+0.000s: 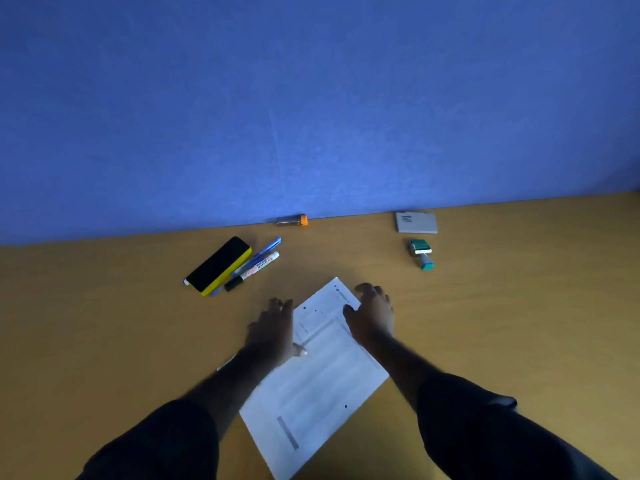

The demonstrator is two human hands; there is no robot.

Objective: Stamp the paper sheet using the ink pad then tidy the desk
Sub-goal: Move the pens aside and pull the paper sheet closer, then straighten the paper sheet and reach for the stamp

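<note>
- Tabletop (502,323) runs bare to your right of the sheet and along the near left; its far edge meets the blue partition wall (311,98).
- Your paper sheet (322,382) lies askew in front of you, one corner pointing toward the wall, another running off the bottom of the view. It is white with faint printed lines, a grey bar near the low end and a few small dark dots.
- Your left hand (272,329) rests flat on the sheet's left edge, fingers spread, gripping nothing that shows.
- Your right hand (370,313) lies at the far corner of the sheet, fingers loosely curled, thumb on the paper, also clasping nothing.
- The stamp (421,253), teal and grey, lies on its side well beyond your right hand, with the closed grey ink pad (416,222) just behind it by the wall.
- To your far left sit a yellow-and-black board eraser (218,265), a blue pen (258,256) and a white marker (252,270), packed side by side.
- A small orange-capped tube (292,220) lies against the wall.
</note>
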